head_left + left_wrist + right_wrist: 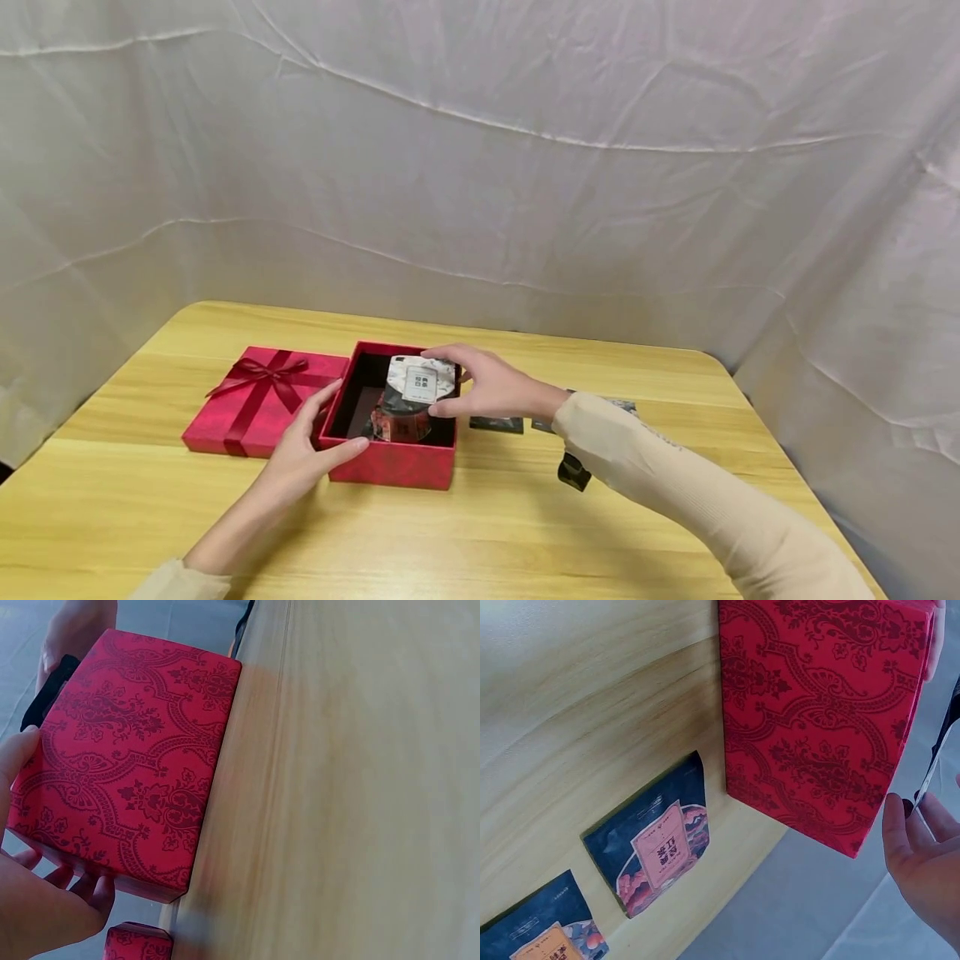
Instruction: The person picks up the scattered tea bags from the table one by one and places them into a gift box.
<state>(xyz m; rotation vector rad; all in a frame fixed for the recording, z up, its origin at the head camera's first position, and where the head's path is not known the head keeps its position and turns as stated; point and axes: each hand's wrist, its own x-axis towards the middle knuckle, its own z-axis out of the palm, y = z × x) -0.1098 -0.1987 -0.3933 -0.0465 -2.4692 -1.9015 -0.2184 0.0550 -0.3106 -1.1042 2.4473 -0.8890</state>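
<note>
Pale cloth [480, 192] backs a wooden table [525, 542]. The red patterned cardboard box [390, 465] is uncovered; left hand [303, 446] spread at its near-left corner, right hand [491, 385] pinching a black-and-white packet [418, 385] at its opening; flat dark packets [656, 844] right of it apparently remain.

A: R. sleeve [697, 497]?
B: Lt. beige, long, creased; sm. dark marking [662, 437] on forearm, too fine to read.
A: L. sleeve [182, 582]?
B: Same col. approx.; rumpled edge, ends partway up forearm.
</note>
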